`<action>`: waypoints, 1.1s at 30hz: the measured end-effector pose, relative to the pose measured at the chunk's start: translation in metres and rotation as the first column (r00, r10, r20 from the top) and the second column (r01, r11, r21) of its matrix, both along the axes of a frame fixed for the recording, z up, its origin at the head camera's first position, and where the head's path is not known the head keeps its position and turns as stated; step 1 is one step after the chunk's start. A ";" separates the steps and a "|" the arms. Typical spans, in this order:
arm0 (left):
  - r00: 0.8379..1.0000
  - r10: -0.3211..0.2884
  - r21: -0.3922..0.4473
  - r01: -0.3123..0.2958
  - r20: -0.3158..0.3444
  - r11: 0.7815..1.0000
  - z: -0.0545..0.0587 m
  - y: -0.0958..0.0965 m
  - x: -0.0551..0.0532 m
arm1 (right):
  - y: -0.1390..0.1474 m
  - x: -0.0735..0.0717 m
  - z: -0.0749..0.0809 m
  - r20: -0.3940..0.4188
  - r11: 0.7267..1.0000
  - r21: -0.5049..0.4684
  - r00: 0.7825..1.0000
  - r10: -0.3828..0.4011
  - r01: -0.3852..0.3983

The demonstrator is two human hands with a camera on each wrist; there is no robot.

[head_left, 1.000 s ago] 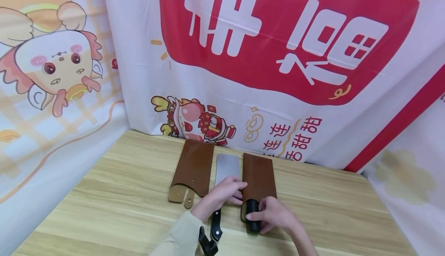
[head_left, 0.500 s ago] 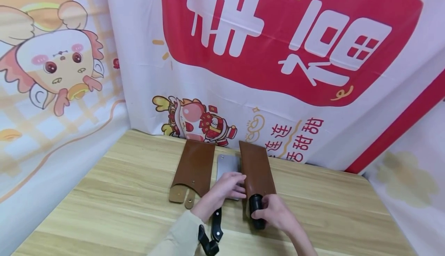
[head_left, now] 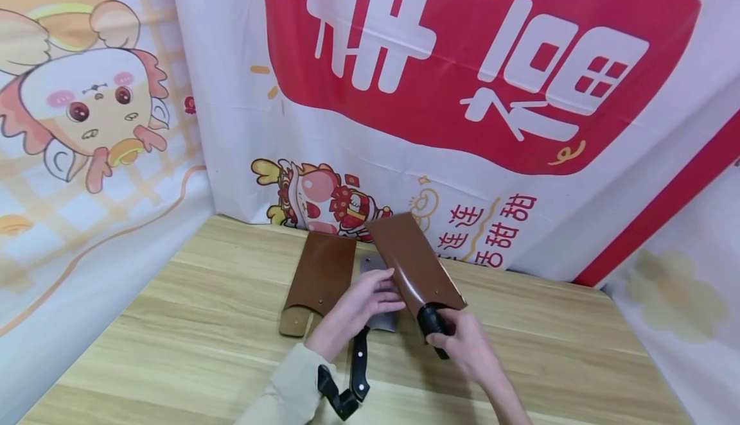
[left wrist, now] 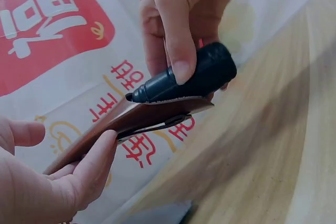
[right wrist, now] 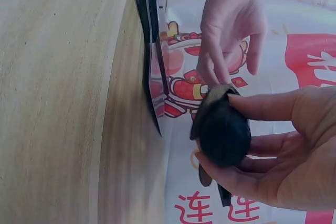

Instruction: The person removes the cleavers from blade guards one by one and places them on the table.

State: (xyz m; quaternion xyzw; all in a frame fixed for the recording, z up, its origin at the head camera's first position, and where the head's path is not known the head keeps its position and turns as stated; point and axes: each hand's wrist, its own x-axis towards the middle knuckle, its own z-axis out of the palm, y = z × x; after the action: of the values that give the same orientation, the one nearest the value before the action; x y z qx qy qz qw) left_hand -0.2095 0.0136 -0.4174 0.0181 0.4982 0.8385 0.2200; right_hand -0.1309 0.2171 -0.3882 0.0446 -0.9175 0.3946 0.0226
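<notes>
My right hand (head_left: 471,348) grips a thick black knife handle (head_left: 433,322) that sticks out of a brown leather sheath (head_left: 410,258). The blade is hidden inside. Sheath and knife are raised off the table, far end tilted up to the left. My left hand (head_left: 367,300) has its fingertips at the sheath's left edge. In the left wrist view, left fingers (left wrist: 97,163) extend along the underside of the leather, thumb apart. A cleaver (head_left: 360,364) with a riveted black handle lies below my left hand, its grey blade partly covered by hand and sheath.
A second brown leather sheath (head_left: 324,271) lies flat left of the cleaver, its flap toward me. The wooden table (head_left: 173,348) meets a printed cloth backdrop (head_left: 231,123) behind. A black strap piece (head_left: 338,399) sits at my left sleeve.
The sheathed knife, flat on the table one second ago, has been lifted by my right hand and swung left, its far end now over the cleaver blade. My left hand shifted slightly left and up.
</notes>
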 end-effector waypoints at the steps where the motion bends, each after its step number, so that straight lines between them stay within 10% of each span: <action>1: 1.000 0.002 0.019 -0.002 -0.002 1.000 0.001 -0.001 0.000 | 0.000 0.000 0.000 -0.010 1.000 0.001 1.000 -0.005 0.006; 18: 0.979 0.182 0.217 -0.197 0.088 0.956 0.021 -0.014 -0.005 | 0.011 -0.003 0.011 -0.170 0.998 -0.049 0.985 0.021 -0.030; 25: 0.965 0.234 0.208 -0.255 0.119 0.944 0.018 -0.011 -0.002 | 0.014 -0.006 0.014 -0.132 0.983 -0.166 0.986 -0.101 0.079; 29: 0.957 0.258 0.236 -0.284 0.133 0.929 0.017 -0.009 0.000 | 0.015 -0.011 0.012 -0.011 0.907 -0.354 0.969 -0.247 0.228; 33: 0.949 0.283 0.254 -0.310 0.136 0.916 0.019 -0.007 0.002 | 0.021 -0.017 0.006 0.144 0.701 -0.649 0.952 -0.270 0.297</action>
State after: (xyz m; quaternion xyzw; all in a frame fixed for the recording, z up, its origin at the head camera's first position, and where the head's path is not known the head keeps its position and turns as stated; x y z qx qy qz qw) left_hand -0.2075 0.0061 -0.3987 -0.0680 0.3638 0.9225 0.1095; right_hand -0.1474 0.2384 -0.3822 -0.1153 -0.7130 0.6869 0.0801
